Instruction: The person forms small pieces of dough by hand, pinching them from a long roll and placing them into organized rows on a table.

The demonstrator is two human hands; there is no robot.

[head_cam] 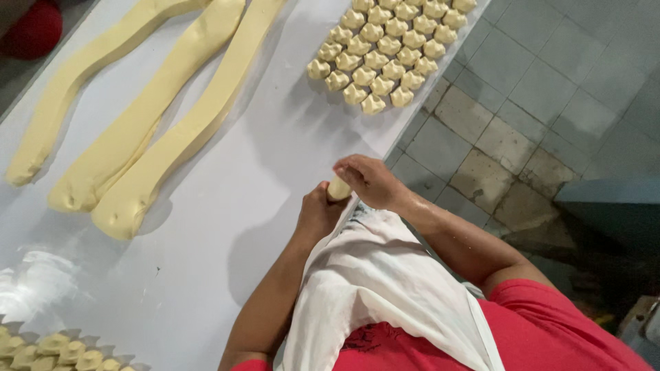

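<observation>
Grey floor tiles are showing at the right of the frame, beside a pale work table (pixel 227 227) filling the left and middle. We are looking down at our own two hands meeting at the table's edge, just right of centre. Our left hand (pixel 317 209) and right hand (pixel 371 180) are both closing around a small piece of dough (pixel 338 189), pinching it between the fingers, with both forearms reaching forward over a white apron (pixel 371 275). We are judging the dough to be soft, light and easily dented, so a gentle hold with the fingertips is suiting it best. Three long dough ropes (pixel 137 130) are lying across the upper left. Rows of shaped dough pieces (pixel 385 48) are sitting at the top centre, and more shaped pieces (pixel 55 350) are showing at the lower left corner
</observation>
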